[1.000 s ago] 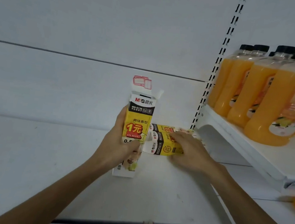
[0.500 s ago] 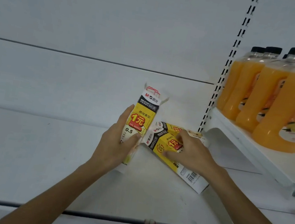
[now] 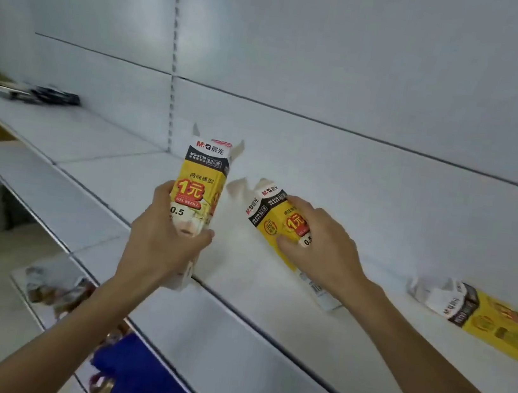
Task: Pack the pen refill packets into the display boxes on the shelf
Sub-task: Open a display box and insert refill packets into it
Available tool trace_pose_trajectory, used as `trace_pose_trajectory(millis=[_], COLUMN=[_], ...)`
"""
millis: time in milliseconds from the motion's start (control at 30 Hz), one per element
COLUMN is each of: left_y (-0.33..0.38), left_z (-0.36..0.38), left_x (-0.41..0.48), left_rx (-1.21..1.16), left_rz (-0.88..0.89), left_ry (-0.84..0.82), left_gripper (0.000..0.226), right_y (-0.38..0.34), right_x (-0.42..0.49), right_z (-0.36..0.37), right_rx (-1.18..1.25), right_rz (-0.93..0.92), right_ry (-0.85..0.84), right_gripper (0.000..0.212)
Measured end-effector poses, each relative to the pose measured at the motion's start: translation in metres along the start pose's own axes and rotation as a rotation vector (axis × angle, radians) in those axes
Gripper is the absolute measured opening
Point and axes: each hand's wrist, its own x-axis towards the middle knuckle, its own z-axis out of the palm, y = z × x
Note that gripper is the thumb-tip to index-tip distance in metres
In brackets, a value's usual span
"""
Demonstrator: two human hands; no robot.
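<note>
My left hand (image 3: 161, 246) grips a yellow, black and white refill display box (image 3: 200, 181), held upright above the white shelf (image 3: 253, 295) with its top flaps open. To its right, my right hand (image 3: 320, 248) holds a second box of the same kind (image 3: 276, 215), tilted with its open top pointing up and left and its bottom end near the shelf. A third such box (image 3: 480, 314) lies flat on the shelf at the far right, apart from both hands.
Dark packets (image 3: 32, 93) lie at the far left end of the shelf. A lower shelf holds blurred goods (image 3: 62, 285) and something blue (image 3: 132, 375). A slotted upright (image 3: 173, 61) runs up the white back wall.
The view has swung left; the juice bottles are out of sight. My right hand has lifted its box from lying flat to a tilt. My left hand still holds its box upright.
</note>
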Motion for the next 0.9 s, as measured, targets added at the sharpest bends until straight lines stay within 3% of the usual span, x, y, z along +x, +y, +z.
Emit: trace_pose_trajectory(millis=[233, 400, 567, 900], left_y=[-0.084, -0.142, -0.18, -0.278], left_z=[-0.15, -0.238, -0.286, -0.346], left_x=[0.011, 0.031, 0.054, 0.148], left_rx=[0.259, 0.362, 0.404, 0.496], left_rz=[-0.101, -0.217, -0.261, -0.306], left_ry=[0.275, 0.399, 0.435, 0.495], left_gripper=[0.063, 0.056, 0.048, 0.054], right_y=[-0.132, -0.211, -0.262, -0.348], right_x=[0.077, 0.128, 0.172, 0.29], right_z=[0.092, 0.15, 0.2, 0.301], right_rx=[0.046, 0.076, 0.107, 0.116], right_rz=[-0.292, -0.385, -0.411, -0.509], right_ry=[-0.13, -0.143, -0.162, -0.166], right_gripper=[0.063, 0.063, 0.063, 0.063])
